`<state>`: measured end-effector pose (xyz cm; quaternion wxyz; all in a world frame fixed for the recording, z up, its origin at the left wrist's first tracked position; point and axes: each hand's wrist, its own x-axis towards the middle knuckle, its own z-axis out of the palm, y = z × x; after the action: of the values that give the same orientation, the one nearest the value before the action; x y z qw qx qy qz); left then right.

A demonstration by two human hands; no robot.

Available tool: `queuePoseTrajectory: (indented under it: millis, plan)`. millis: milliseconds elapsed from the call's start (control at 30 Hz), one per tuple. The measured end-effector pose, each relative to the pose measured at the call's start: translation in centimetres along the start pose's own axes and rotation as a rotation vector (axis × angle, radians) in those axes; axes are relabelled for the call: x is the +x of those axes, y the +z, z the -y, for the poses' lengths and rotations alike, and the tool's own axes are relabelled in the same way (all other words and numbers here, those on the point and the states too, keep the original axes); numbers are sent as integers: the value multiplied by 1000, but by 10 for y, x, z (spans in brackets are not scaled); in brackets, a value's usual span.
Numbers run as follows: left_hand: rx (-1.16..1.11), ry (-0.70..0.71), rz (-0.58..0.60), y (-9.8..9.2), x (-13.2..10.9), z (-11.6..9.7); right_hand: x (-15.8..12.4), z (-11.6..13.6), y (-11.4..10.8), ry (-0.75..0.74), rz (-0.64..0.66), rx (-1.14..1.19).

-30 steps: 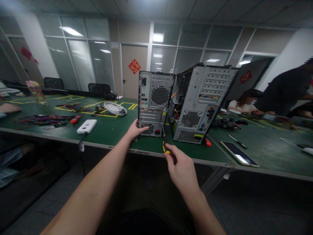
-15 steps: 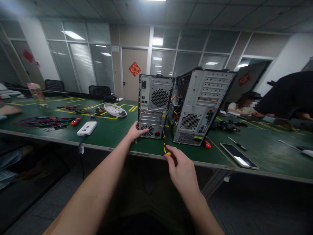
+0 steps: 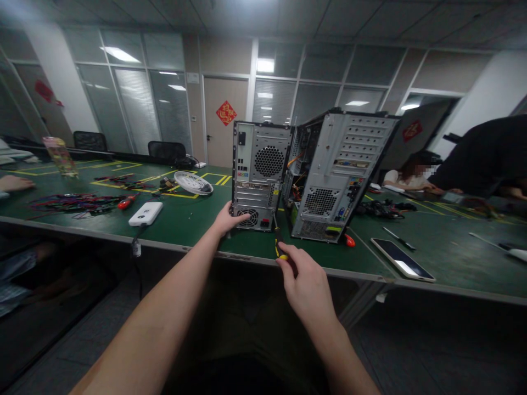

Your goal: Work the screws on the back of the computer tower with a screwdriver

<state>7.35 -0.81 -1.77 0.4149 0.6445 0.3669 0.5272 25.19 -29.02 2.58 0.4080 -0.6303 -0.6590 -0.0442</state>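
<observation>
Your screwdriver (image 3: 279, 244), with its yellow and black handle, stands nearly upright at the near edge of the green worktop (image 3: 193, 227). Its shaft rises to the lower right corner of the back panel of the closed computer tower (image 3: 259, 170); whether the tip sits in a screw is too small to tell. Your right hand (image 3: 307, 288) pinches the handle between thumb and fingertips, the wrist below the worktop's edge. Your left hand (image 3: 228, 219) clasps the tower's lower left corner, thumb laid across the back panel beside the small fan grille, the fingers seemingly curled round the side and out of sight. The tower stands upright near the near edge, about midway along it. Just beside it on the right stands a second tower (image 3: 337, 175), side panel off, turned at an angle. A phone (image 3: 402, 259) lies flat further right by the near edge. To the left lie a white power bank (image 3: 146, 213), a white fan grille (image 3: 193, 182) and a tangle of cables (image 3: 74, 202). A seated person (image 3: 411, 174) works at the far right.
</observation>
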Motion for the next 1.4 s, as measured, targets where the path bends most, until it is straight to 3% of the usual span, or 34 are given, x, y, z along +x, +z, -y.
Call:
queuePoseTrajectory:
  millis: [300,567,833,1100,1400]
  plan:
    - [-4,-9,3,-1,2,0,2,5,-1,76,29,-10]
    - [-27,-19,-4,1,-3,-8,1,0,2,-40,15,-23]
    - [-11,-22,-4,0,-2,-6,2,3,2,85,8,65]
    - [-7,-12,8,-1,-1,-4,1,-1,0,-44,30,-3]
    - [-21,-6,10,-1,0,-3,3,4,0,66,10,58]
